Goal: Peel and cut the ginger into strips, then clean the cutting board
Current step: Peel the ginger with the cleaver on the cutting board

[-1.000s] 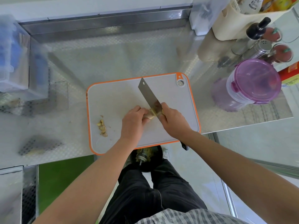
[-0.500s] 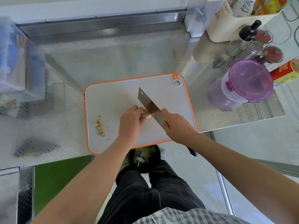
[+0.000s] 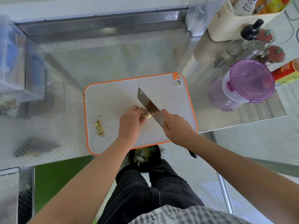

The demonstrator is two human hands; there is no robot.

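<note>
Here, in the head view, the board [image 3: 113,97] lies mid-frame on the steel bench [image 3: 97,62]. The ginger [image 3: 147,116] sits near the board's centre, mostly hidden under the left hand [image 3: 131,122], whose fingers [image 3: 135,110] curl over it and pin it down. Just right of it, the right hand [image 3: 176,126] grasps the knife [image 3: 149,107] by its handle. The blade slants toward the upper left and rests against the ginger's exposed end. A small heap of peel [image 3: 99,126] lies at the board's left side. A purple-lidded tub [image 3: 249,81] stands at right of frame, and a dark bin [image 3: 145,159] shows below the board's lower edge.
</note>
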